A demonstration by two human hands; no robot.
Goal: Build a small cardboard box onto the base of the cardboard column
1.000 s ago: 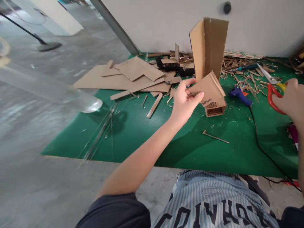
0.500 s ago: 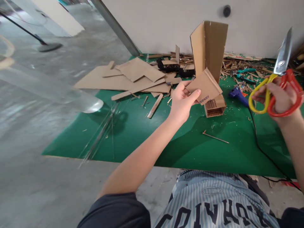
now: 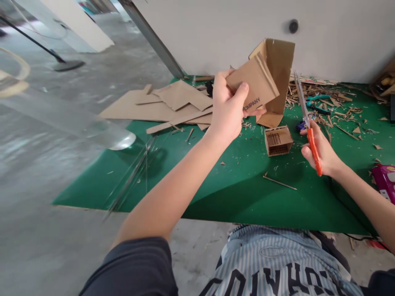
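Note:
My left hand [image 3: 228, 107] grips a folded brown cardboard piece [image 3: 256, 84] printed "COMPANY" and holds it up above the green mat [image 3: 191, 172]. My right hand [image 3: 321, 153] is closed on the orange handles of a pair of scissors [image 3: 305, 119], blades pointing up and away, just right of the cardboard. Below and between the hands a small cardboard box model [image 3: 278, 140] stands on the mat. A tall bent cardboard sheet [image 3: 279, 70] stands behind the held piece.
Flat cardboard offcuts [image 3: 160, 105] lie at the mat's back left. Scraps, teal pliers [image 3: 317, 98] and a blue glue gun [image 3: 300, 124] litter the back right. A thin stick [image 3: 279, 182] lies mid-mat. A pink packet [image 3: 384, 181] sits at the right edge. The white wall is behind.
My left hand lifted the cardboard piece up off the small box. My right hand brought the scissors down and inward, blades now edge-on beside the cardboard.

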